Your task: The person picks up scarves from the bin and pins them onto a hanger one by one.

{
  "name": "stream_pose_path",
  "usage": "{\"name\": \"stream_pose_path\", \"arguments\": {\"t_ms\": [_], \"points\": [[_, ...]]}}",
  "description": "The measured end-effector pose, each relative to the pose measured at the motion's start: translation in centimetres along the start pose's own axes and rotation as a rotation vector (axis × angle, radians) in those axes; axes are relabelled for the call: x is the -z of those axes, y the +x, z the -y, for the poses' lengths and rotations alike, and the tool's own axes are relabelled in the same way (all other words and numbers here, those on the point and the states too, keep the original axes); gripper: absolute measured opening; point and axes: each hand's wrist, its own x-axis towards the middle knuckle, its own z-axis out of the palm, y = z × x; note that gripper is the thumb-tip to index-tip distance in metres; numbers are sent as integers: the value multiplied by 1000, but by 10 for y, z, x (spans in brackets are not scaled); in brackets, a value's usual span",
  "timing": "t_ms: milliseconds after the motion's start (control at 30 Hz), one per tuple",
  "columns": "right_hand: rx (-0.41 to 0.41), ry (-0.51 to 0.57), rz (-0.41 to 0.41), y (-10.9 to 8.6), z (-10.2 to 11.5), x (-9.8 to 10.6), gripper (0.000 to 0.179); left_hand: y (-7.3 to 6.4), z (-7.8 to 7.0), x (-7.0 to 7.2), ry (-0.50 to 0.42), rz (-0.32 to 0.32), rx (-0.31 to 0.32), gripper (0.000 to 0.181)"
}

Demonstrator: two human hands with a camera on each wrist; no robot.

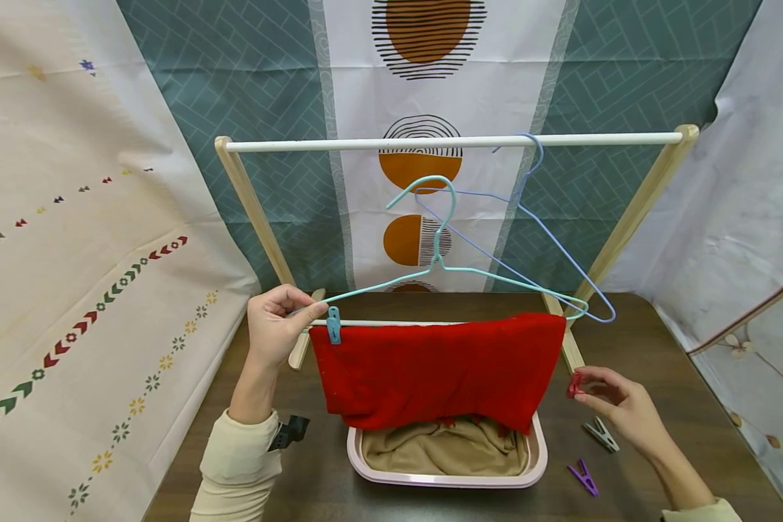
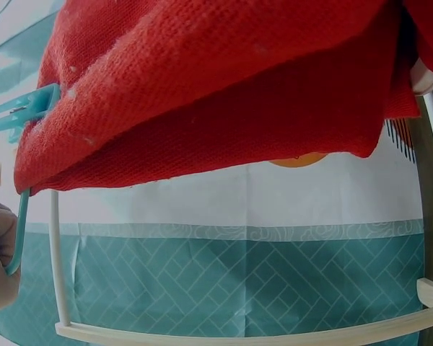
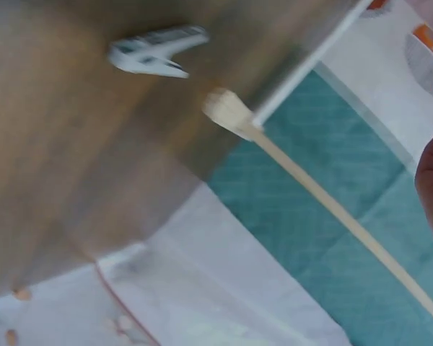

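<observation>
A cream sleeve (image 1: 241,457), at seven o'clock in the head view, leads to the left hand (image 1: 277,322) at eight, thumb and fingers pinching one end of the mint hanger (image 1: 436,254). The red cloth (image 1: 440,370) hangs from it between five and six, blue peg (image 1: 333,326) at its ten-o'clock corner. At four, the right hand (image 1: 620,406) pinches a red clothespin (image 1: 574,384).

The head view is bright, evenly lit and crisp, with soft shadows and a pale gloss along the tub's rim (image 1: 446,479) at 6 o'clock. The left wrist view is dimmer: the cloth (image 2: 166,86) darkens under its fold, and the lens bows the bar (image 2: 238,339) at 6 o'clock. The right wrist view is hazy, blur softening the clip (image 3: 155,54) toward 11 o'clock.
</observation>
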Motion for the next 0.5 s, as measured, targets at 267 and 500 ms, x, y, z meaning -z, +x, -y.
{"name": "stream_pose_path", "arguments": {"t_ms": [267, 500], "points": [[220, 125, -30, 20, 29, 6, 45, 0, 1, 1, 6, 9, -14, 19], [370, 234, 11, 40, 50, 10, 35, 0, 2, 1, 28, 16, -18, 19]]}}
